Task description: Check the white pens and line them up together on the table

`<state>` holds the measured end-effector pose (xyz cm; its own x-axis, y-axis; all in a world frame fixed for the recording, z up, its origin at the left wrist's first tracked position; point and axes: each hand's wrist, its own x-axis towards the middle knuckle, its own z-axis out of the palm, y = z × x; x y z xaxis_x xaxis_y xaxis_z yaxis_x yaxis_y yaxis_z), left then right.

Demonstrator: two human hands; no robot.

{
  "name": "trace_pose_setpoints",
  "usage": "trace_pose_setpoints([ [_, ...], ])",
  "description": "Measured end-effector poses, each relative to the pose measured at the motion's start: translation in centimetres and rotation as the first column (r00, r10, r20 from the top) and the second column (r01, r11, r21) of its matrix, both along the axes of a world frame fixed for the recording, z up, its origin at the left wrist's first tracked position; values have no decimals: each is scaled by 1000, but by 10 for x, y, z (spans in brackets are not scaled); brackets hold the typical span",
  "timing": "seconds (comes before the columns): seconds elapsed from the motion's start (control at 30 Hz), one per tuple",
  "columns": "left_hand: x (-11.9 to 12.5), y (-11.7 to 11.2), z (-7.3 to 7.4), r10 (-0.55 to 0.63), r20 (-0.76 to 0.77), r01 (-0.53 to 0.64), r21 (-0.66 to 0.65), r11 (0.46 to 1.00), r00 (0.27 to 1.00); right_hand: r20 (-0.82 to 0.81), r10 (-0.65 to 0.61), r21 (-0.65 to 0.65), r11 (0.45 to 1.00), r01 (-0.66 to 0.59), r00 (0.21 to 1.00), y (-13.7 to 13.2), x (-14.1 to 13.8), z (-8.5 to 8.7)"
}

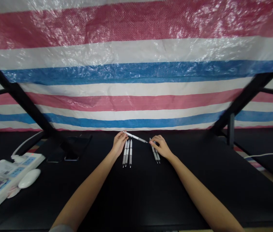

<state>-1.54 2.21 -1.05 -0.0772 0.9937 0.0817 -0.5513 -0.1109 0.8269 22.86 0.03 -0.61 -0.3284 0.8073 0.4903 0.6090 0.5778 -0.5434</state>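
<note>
I am seeing a black counter (pixel 136 199) stretching across the view, with a striped red, white and blue tarp (pixel 136 64) hanging behind it. At the far left a white power strip (pixel 3 180) is lying on the counter, a white mouse (pixel 29 178) sitting just beside it and a white cable (pixel 26 141) curving away from it. A dark phone (pixel 75 149) is lying near the back edge. Black frame bars (pixel 20 96) are crossing diagonally on both sides.
</note>
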Motion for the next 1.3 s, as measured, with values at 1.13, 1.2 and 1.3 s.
trace_pose_setpoints([
  [1.13,-6,2,1,-42,72,53,-152,987,996,23,-103,3,995,103,994,1,1,-1],
  [1.2,-6,3,0,-47,65,57,-151,987,997,27,-106,5,994,106,994,2,1,-2],
  [1.3,-6,3,0,-43,65,53,-151,987,997,27,-108,7,994,107,994,2,1,-3],
])
